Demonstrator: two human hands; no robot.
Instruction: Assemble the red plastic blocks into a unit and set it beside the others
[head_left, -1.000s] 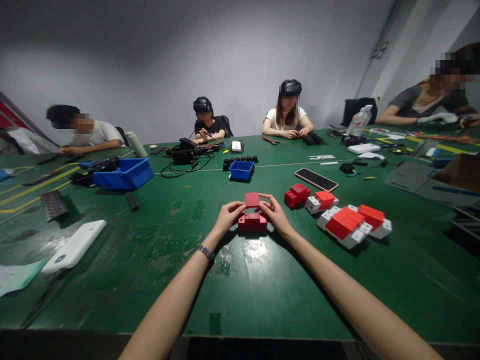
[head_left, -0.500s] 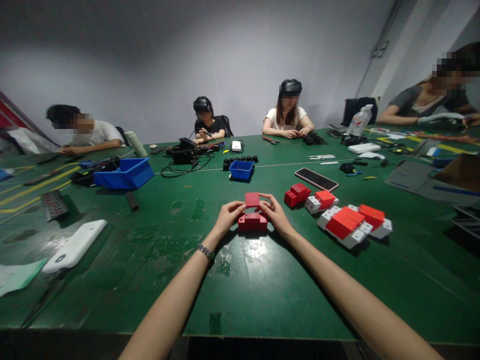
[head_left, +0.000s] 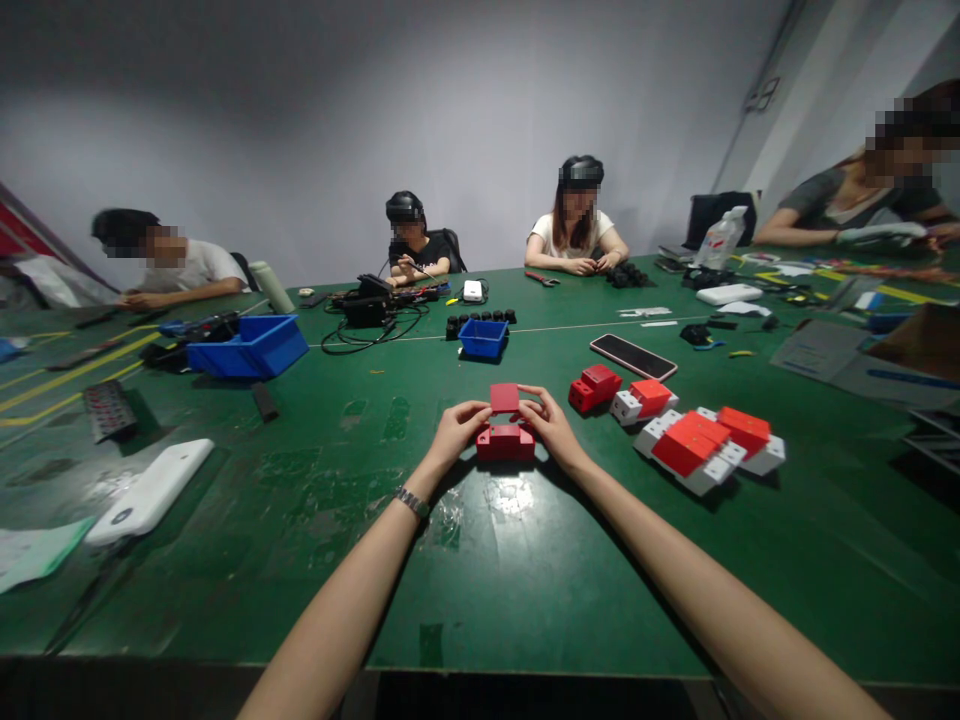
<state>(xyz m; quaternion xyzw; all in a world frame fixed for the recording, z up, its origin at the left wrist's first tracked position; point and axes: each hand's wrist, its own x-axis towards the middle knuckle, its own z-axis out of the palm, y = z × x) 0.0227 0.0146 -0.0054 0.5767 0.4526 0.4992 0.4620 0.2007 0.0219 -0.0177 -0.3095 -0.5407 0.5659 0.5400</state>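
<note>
Between my fingertips is a small red plastic cover (head_left: 505,398), held above a red block-shaped housing (head_left: 505,444) on the green table. My left hand (head_left: 454,436), with a metal watch at the wrist, pinches the cover's left side. From the right, my right hand (head_left: 553,428) grips its other edge. A gap shows between cover and housing. To the right lie a red block (head_left: 595,388), a red and white block (head_left: 645,402), and larger red and white blocks (head_left: 694,450).
A phone (head_left: 634,357) lies beyond the blocks. Ahead stands a small blue bin (head_left: 484,338), with a larger blue bin (head_left: 251,348) farther left. A white power bank (head_left: 154,490) rests at left. Several people sit around the table (head_left: 540,610).
</note>
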